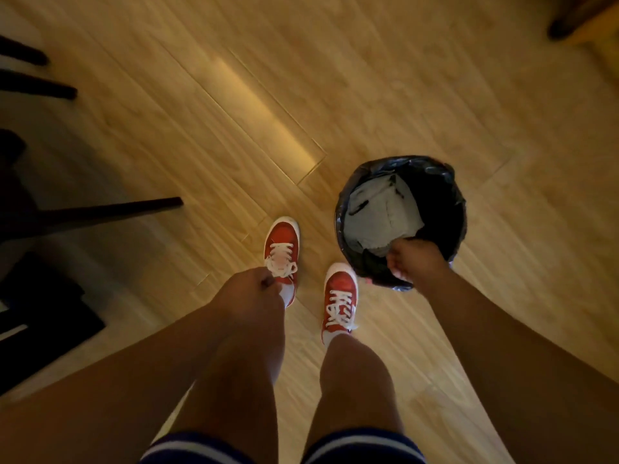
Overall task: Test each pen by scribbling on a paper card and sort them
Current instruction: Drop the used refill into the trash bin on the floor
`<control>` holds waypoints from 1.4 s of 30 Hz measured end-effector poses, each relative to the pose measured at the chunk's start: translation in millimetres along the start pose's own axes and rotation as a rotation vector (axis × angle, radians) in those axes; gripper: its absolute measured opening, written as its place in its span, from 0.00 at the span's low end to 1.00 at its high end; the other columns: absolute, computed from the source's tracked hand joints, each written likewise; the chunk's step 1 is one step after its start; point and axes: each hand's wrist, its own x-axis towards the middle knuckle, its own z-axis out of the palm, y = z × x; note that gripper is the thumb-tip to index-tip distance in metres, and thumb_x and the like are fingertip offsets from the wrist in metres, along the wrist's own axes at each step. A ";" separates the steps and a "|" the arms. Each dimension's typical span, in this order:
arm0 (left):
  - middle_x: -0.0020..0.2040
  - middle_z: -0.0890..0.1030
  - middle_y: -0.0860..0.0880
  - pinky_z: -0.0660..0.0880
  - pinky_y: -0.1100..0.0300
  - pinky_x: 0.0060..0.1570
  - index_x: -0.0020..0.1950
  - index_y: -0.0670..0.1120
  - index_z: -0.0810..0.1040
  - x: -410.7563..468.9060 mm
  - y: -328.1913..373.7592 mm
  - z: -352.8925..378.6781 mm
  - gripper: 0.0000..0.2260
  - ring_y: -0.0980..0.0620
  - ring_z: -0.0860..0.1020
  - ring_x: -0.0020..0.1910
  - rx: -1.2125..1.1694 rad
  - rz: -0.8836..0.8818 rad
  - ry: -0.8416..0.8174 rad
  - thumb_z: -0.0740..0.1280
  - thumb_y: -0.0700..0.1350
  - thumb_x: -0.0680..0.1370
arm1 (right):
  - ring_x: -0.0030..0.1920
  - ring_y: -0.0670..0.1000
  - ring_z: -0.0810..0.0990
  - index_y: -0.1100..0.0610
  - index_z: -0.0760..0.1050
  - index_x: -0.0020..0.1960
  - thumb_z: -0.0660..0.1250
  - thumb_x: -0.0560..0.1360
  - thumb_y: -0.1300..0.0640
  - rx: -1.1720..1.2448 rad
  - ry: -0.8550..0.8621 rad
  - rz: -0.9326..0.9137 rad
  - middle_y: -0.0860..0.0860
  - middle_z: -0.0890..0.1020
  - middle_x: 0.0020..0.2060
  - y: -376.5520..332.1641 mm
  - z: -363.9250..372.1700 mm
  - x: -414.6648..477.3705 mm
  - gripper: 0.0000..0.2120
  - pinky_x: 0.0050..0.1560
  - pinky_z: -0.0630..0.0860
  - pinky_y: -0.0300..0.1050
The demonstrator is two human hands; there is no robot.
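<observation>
I am standing and looking straight down at a wooden floor. My right hand (413, 261) hangs over the near rim of a round bin lined with a black bag (449, 209), fingers curled downward; whether it holds anything is hidden. White crumpled paper (378, 216) lies inside the bin. My left hand (251, 291) hangs closed in a loose fist above my left shoe, and nothing shows in it. No pen or paper card is in sight.
My red shoes with white laces (281, 252) stand just left of the bin. Dark chair or table legs (110, 211) reach in from the left edge. Another dark furniture leg (576, 18) sits at the top right.
</observation>
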 end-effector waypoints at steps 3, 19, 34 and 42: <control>0.45 0.82 0.50 0.69 0.62 0.43 0.45 0.51 0.78 -43.6 1.8 -17.4 0.03 0.51 0.79 0.46 -0.013 0.055 0.026 0.66 0.49 0.77 | 0.22 0.50 0.73 0.60 0.73 0.35 0.64 0.77 0.62 -0.120 -0.034 -0.154 0.59 0.77 0.28 -2.9 -3.8 -66.5 0.11 0.26 0.70 0.41; 0.45 0.81 0.57 0.73 0.68 0.42 0.53 0.55 0.78 -403.2 -72.7 -23.8 0.05 0.61 0.78 0.43 -0.459 0.149 0.546 0.66 0.52 0.79 | 0.34 0.46 0.82 0.52 0.78 0.40 0.67 0.76 0.54 -0.939 -0.396 -0.780 0.51 0.84 0.34 -0.2 22.5 -448.0 0.06 0.39 0.79 0.45; 0.47 0.80 0.55 0.75 0.60 0.49 0.52 0.54 0.77 -533.7 -375.0 33.5 0.04 0.60 0.77 0.45 -0.823 -0.217 0.973 0.66 0.51 0.79 | 0.39 0.46 0.81 0.49 0.77 0.43 0.67 0.78 0.49 -1.378 -0.676 -1.223 0.47 0.82 0.37 120.4 308.3 -615.9 0.06 0.37 0.74 0.37; 0.59 0.75 0.51 0.72 0.58 0.55 0.65 0.53 0.74 -518.3 -599.7 0.5 0.21 0.52 0.74 0.58 -0.455 -0.303 1.116 0.65 0.60 0.75 | 0.43 0.42 0.80 0.44 0.76 0.46 0.67 0.77 0.46 -1.400 -0.635 -1.296 0.41 0.81 0.42 198.9 497.7 -667.6 0.03 0.39 0.74 0.35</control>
